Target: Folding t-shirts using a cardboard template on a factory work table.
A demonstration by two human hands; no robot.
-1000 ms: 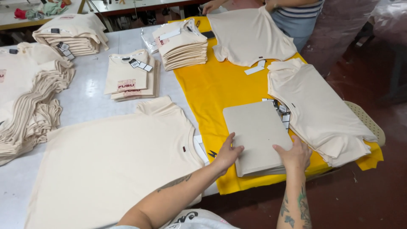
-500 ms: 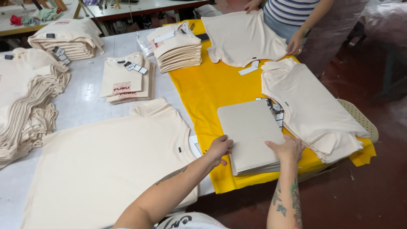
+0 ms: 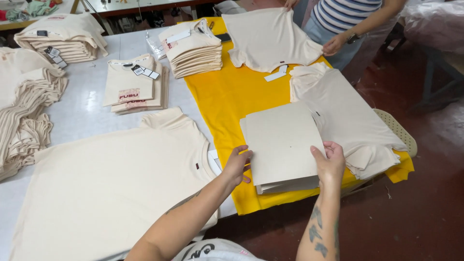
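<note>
A stack of grey cardboard sheets [image 3: 282,145] lies on the yellow cloth [image 3: 227,92] near the table's front edge. My left hand [image 3: 238,163] touches the stack's left edge with fingers curled at it. My right hand [image 3: 329,162] grips the top sheet at its right front corner, thumb on top. A cream t-shirt [image 3: 111,188] lies spread flat to the left of the stack. A pile of cream shirts [image 3: 348,121] lies right of the cardboard.
Folded cream shirts stand in stacks at the back [image 3: 193,48], the far left [image 3: 24,111] and the back left [image 3: 63,36]. Tagged folded shirts [image 3: 133,84] lie mid-table. Another person [image 3: 348,24] across the table holds a cream shirt [image 3: 270,38]. Red floor lies right.
Both my hands have shifted from resting on the cardboard stack's front edge to its left and right sides. The other person has spread a shirt across the table's far end.
</note>
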